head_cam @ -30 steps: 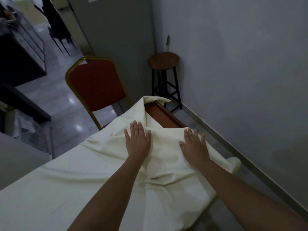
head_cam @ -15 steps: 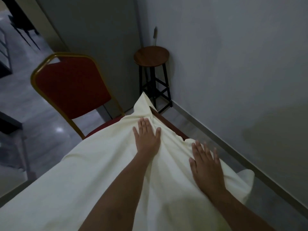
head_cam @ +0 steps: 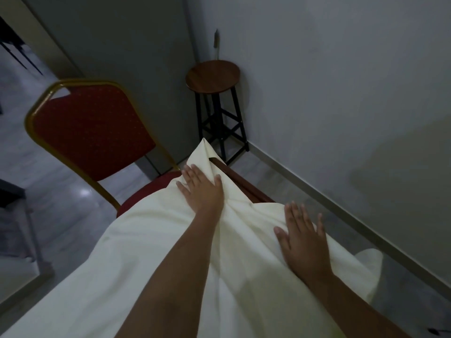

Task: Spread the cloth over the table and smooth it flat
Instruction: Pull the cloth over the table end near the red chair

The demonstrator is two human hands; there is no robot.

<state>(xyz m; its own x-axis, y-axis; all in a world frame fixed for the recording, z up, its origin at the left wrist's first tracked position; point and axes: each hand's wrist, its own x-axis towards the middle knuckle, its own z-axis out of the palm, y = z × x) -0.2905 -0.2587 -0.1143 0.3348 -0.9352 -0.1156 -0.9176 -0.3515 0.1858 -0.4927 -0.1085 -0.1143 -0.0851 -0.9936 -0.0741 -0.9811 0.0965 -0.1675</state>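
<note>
The cream cloth point(head_cam: 156, 259) lies over the wooden table point(head_cam: 246, 185), but a strip of the far right edge is bare. The left hand point(head_cam: 203, 189) presses flat, fingers spread and grasping nothing, near the far corner, probably to push the fabric outward. The right hand point(head_cam: 302, 240), also flat and open, holds down the right side where folds gather.

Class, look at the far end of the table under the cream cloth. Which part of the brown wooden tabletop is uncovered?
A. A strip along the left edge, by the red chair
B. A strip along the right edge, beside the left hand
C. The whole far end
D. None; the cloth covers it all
B: a strip of the brown wooden tabletop shows bare just right of the left hand, while the cream cloth covers the side towards the red chair.
</note>
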